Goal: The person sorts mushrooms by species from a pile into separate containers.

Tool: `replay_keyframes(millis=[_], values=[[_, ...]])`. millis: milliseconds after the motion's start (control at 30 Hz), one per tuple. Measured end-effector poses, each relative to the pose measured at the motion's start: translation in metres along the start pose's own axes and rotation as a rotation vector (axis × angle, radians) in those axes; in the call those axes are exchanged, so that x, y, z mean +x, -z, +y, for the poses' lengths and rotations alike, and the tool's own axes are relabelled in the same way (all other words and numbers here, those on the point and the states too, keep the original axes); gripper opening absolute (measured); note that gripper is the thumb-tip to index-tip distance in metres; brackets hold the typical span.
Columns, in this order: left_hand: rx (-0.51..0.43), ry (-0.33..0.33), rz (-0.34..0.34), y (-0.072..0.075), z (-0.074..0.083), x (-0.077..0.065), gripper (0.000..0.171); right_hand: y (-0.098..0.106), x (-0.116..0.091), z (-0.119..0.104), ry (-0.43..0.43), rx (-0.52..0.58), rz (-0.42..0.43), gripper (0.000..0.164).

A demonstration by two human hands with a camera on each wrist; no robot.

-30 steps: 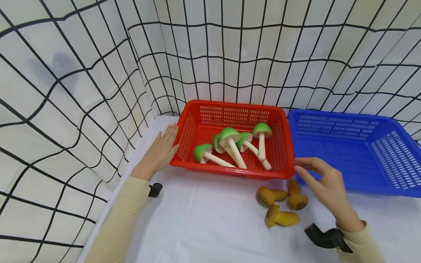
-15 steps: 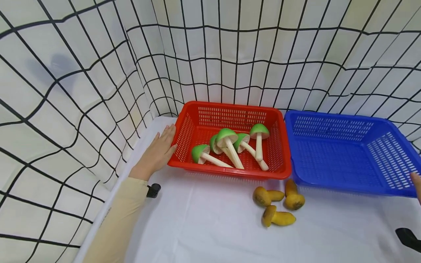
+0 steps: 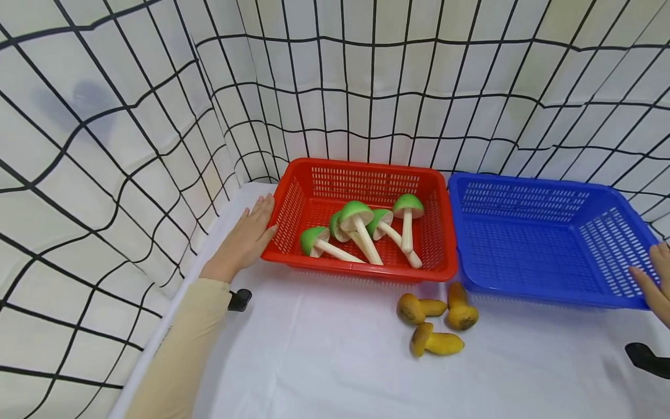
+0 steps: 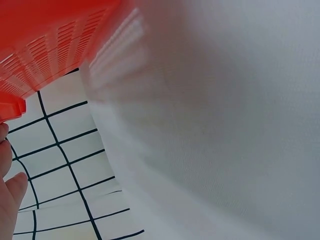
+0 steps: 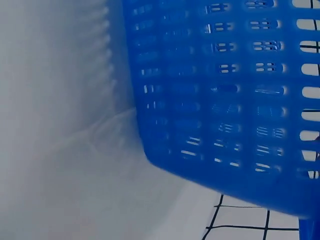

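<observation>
My left hand (image 3: 243, 238) lies against the left side of a red plastic basket (image 3: 361, 271), fingers extended along its wall. Several toy mushrooms (image 3: 356, 212) with green caps and long white stems lie inside that basket. Beside it stands a blue plastic basket (image 3: 523, 244) with nothing in it. At its right end is my right hand (image 3: 660, 297), partly cut off by the frame, with fingers straight at the rim. From the right wrist, the slotted blue wall (image 5: 210, 100) fills much of the view. The left wrist camera catches the red basket's underside (image 4: 55, 45) and a few fingertips (image 4: 17, 185).
Three yellow-brown toy mushrooms (image 3: 442, 343) lie on the white cloth (image 3: 324, 355) in front of the baskets. Black grid netting (image 3: 387, 87) over white sheeting rises behind the baskets and along the left side.
My right hand has left the red basket's front right corner and moved right, to the far end of the blue basket. The left hand stays at the red basket; the head view shifts slightly.
</observation>
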State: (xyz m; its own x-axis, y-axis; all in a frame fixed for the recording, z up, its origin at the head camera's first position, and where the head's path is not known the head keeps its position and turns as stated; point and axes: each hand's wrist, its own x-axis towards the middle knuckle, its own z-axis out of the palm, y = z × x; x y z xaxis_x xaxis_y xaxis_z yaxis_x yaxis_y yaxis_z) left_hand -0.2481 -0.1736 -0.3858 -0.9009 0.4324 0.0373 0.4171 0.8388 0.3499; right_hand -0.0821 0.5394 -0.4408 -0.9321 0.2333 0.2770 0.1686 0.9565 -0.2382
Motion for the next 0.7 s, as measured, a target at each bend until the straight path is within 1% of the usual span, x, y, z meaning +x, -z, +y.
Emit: replay_keyframes(millis=[67,100,133,200,267,333,367,433,533,600,633,667,700], values=[[-0.012,-0.001,-0.006,-0.002,0.0,0.001,0.063,-0.019,0.01,0.031,0.033,0.005,-0.027,0.076],[-0.019,-0.002,-0.009,-0.003,0.0,0.001,0.063,-0.026,0.012,0.043,0.034,0.009,-0.034,0.08],[-0.027,-0.003,-0.012,-0.004,0.0,0.001,0.063,-0.031,0.013,0.05,0.034,0.006,-0.035,0.084],[-0.047,-0.002,-0.017,-0.005,0.0,0.002,0.064,-0.028,0.012,0.047,0.007,0.007,-0.059,0.086],[-0.072,-0.001,-0.013,-0.007,0.0,0.002,0.066,-0.019,0.008,0.035,-0.007,0.023,-0.073,0.088],[-0.089,0.007,0.009,-0.009,-0.001,0.002,0.067,-0.013,0.006,0.026,-0.013,0.019,-0.09,0.088],[-0.098,0.013,0.032,-0.009,-0.001,0.001,0.068,-0.012,0.006,0.025,-0.007,0.017,-0.095,0.087],[-0.121,0.021,0.093,-0.008,-0.001,-0.002,0.071,-0.016,0.009,0.032,0.006,-0.005,-0.097,0.088],[-0.167,0.023,0.224,-0.003,0.001,-0.008,0.072,-0.03,0.018,0.055,0.02,-0.025,-0.1,0.088],[-0.2,0.008,0.318,0.0,0.005,-0.013,0.07,-0.035,0.022,0.063,0.015,-0.016,-0.113,0.089],[-0.214,-0.002,0.362,0.002,0.009,-0.015,0.069,-0.035,0.022,0.062,0.015,-0.009,-0.116,0.09],[-0.22,-0.018,0.405,0.003,0.014,-0.017,0.068,-0.03,0.021,0.053,0.015,0.007,-0.127,0.089],[-0.219,-0.048,0.451,0.003,0.02,-0.02,0.066,-0.03,0.021,0.052,0.018,0.012,-0.129,0.089]])
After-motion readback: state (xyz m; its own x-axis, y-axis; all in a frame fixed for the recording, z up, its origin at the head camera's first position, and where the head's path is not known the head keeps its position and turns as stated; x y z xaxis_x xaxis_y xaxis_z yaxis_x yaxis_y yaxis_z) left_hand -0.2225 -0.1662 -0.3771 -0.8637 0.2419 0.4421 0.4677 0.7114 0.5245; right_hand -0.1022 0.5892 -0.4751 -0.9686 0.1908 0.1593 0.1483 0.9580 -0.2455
